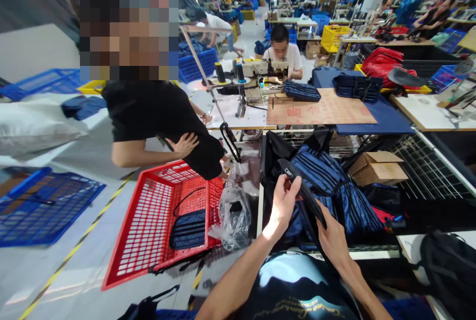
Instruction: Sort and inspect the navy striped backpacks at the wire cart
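Note:
My left hand (283,203) pinches the upper end of a black zipper strip (302,188) that belongs to a dark blue striped bag piece. My right hand (332,238) grips the same strip lower down, at its right end. Both hands hold it just above a heap of blue striped bag pieces (327,181) that lies in a wire bin (427,171) in front of me.
A red plastic basket (148,221) with one blue piece stands tilted on the floor at left, a clear plastic bag (234,216) beside it. A person in a black shirt (159,112) bends over it. A cardboard box (377,167) sits in the bin. Sewing tables stand behind.

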Action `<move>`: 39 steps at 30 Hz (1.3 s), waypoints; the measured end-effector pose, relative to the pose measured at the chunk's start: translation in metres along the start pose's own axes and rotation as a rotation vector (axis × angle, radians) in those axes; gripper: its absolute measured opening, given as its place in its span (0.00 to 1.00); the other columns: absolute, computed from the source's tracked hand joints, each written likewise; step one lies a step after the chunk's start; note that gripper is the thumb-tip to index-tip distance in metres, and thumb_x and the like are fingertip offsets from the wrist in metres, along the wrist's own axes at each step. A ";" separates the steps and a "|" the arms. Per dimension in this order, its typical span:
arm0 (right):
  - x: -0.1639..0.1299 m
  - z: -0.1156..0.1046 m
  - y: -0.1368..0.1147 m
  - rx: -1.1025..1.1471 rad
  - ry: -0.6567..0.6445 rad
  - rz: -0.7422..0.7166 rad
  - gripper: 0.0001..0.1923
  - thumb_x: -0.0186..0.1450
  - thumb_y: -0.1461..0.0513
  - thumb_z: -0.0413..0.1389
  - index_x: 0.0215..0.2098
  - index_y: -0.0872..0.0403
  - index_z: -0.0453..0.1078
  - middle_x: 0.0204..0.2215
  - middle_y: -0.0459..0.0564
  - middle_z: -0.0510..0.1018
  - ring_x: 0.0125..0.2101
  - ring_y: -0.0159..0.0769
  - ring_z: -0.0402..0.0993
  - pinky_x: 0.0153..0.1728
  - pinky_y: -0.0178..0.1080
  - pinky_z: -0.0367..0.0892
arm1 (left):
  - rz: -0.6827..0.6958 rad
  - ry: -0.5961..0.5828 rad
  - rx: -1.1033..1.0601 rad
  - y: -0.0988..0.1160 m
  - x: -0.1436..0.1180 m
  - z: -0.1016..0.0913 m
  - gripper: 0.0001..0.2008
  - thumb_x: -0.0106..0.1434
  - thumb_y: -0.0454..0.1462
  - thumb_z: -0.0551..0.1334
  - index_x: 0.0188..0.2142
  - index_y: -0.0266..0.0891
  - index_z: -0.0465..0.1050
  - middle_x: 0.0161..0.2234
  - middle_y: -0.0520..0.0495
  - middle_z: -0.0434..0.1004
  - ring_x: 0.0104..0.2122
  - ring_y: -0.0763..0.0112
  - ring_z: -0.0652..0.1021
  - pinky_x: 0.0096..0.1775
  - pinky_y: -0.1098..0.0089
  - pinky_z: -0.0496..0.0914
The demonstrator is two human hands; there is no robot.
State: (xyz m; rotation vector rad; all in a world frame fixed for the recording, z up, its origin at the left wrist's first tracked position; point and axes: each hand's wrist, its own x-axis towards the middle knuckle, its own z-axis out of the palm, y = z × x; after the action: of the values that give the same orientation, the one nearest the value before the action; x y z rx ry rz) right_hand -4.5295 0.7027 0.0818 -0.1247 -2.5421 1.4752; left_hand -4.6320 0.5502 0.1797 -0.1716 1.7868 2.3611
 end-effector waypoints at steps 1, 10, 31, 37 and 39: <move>-0.003 0.001 0.002 0.000 0.002 0.012 0.27 0.79 0.56 0.50 0.73 0.48 0.70 0.68 0.51 0.80 0.67 0.46 0.78 0.69 0.50 0.73 | -0.025 0.016 -0.029 0.002 0.004 0.000 0.27 0.62 0.60 0.76 0.43 0.40 0.78 0.36 0.50 0.79 0.34 0.68 0.79 0.35 0.69 0.78; -0.006 0.003 0.000 0.018 0.071 0.110 0.26 0.79 0.52 0.49 0.70 0.51 0.72 0.61 0.56 0.84 0.60 0.49 0.84 0.63 0.49 0.78 | -0.215 -0.041 -0.265 -0.013 -0.005 0.015 0.28 0.51 0.55 0.84 0.34 0.37 0.78 0.33 0.49 0.79 0.33 0.70 0.79 0.37 0.68 0.78; 0.010 -0.032 -0.012 0.351 -0.022 0.223 0.35 0.75 0.40 0.58 0.71 0.47 0.72 0.70 0.56 0.77 0.70 0.51 0.72 0.73 0.54 0.67 | -0.234 -0.359 -0.091 -0.055 -0.028 0.018 0.11 0.61 0.43 0.72 0.32 0.42 0.75 0.31 0.53 0.69 0.33 0.69 0.69 0.41 0.66 0.66; 0.013 -0.024 -0.004 0.327 0.132 0.309 0.30 0.70 0.39 0.61 0.55 0.52 0.82 0.50 0.56 0.89 0.50 0.52 0.85 0.52 0.48 0.81 | 0.010 -0.586 0.270 -0.057 -0.038 0.027 0.08 0.60 0.39 0.68 0.27 0.44 0.72 0.43 0.45 0.75 0.48 0.57 0.74 0.56 0.57 0.69; 0.024 -0.034 0.008 0.244 0.236 0.348 0.29 0.68 0.38 0.62 0.46 0.53 0.83 0.41 0.55 0.89 0.42 0.52 0.84 0.44 0.47 0.79 | -0.001 -0.625 0.258 -0.054 -0.046 0.030 0.11 0.60 0.42 0.70 0.26 0.45 0.71 0.41 0.44 0.77 0.48 0.55 0.76 0.57 0.56 0.70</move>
State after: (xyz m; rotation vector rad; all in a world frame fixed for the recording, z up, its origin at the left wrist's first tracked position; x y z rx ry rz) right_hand -4.5463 0.7397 0.0940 -0.6884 -2.2120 1.7579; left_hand -4.5756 0.5903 0.1463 0.5371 1.7200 1.8548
